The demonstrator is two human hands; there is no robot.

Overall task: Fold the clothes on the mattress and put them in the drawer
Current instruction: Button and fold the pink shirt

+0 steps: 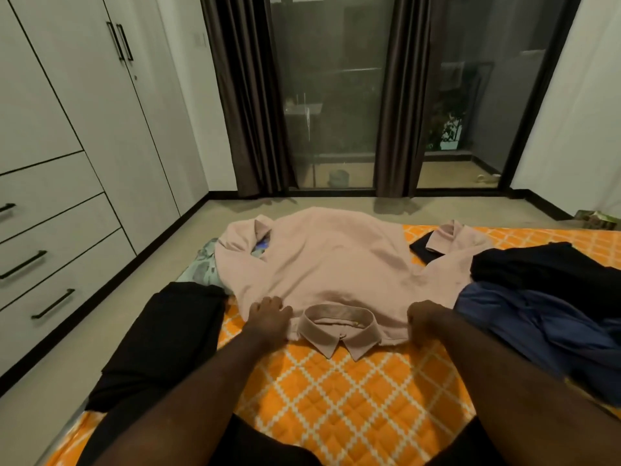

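fabric of a pink shirt [336, 264] was gripped at both shoulders. the shirt was spread flat on the orange quilted mattress [336, 391], its collar [337, 326] turned towards the person. the left hand [268, 314] was set just left of the collar, fingers curled onto the cloth; the right hand [426, 316] was set just right of it, fingers bunched round the shoulder edge. black trousers [161, 338] were laid along the mattress's left edge; a blue garment [537, 324] and a black garment [544, 264] were heaped at the right. the drawers [50, 237], at the far left, were seen closed.
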